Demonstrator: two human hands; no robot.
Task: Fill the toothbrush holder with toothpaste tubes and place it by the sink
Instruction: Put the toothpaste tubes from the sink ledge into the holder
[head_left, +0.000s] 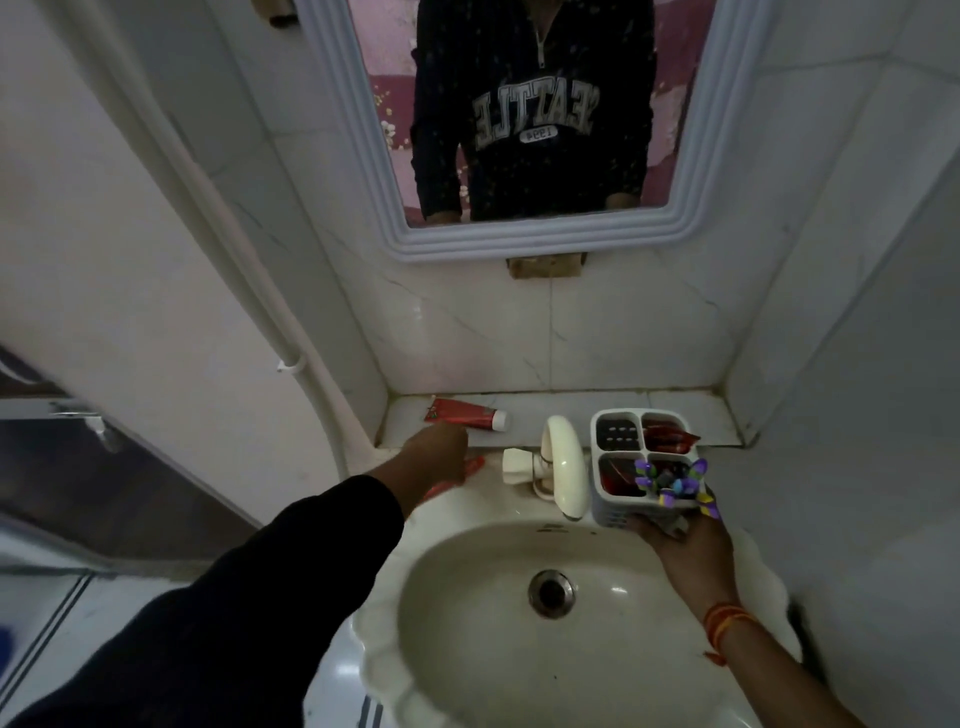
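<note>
1. Left hand (435, 457) is closed around a red toothpaste tube (454, 480) at the sink rim (395, 525).
2. Right hand (685, 551) grips the white toothbrush holder (644, 462) from below, beside the tap (563, 462).
3. Another toothpaste tube (465, 414) lies on the ledge (691, 410).

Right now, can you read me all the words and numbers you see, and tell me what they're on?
"SEATTLE": on the dark sweatshirt in the mirror, letters reversed.
"1994": small patch under it, reversed too.
Red toothpaste tube on the ledge: print too blurred to read.
Toothbrush holder: no text visible.

White tiled ledge (566, 410) behind the sink (467, 571), one red toothpaste tube (465, 414) flat on it, seemingly capped.
</note>
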